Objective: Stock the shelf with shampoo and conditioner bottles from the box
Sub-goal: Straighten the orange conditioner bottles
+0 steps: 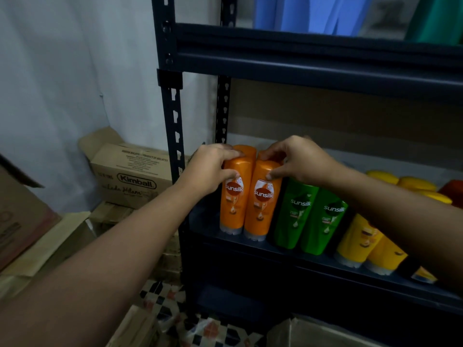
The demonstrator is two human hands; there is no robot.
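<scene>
On the shelf, each hand grips one orange Sunsilk bottle: left hand, right hand.

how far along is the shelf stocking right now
Done: green bottles and yellow bottles already stand in rows on the shelf. In hand: the left hand and right hand each grip the top of an orange bottle at the shelf's left end, beside the green ones. Left: a box sits at the bottom edge, its contents unseen, so the remaining count is unclear.
</scene>
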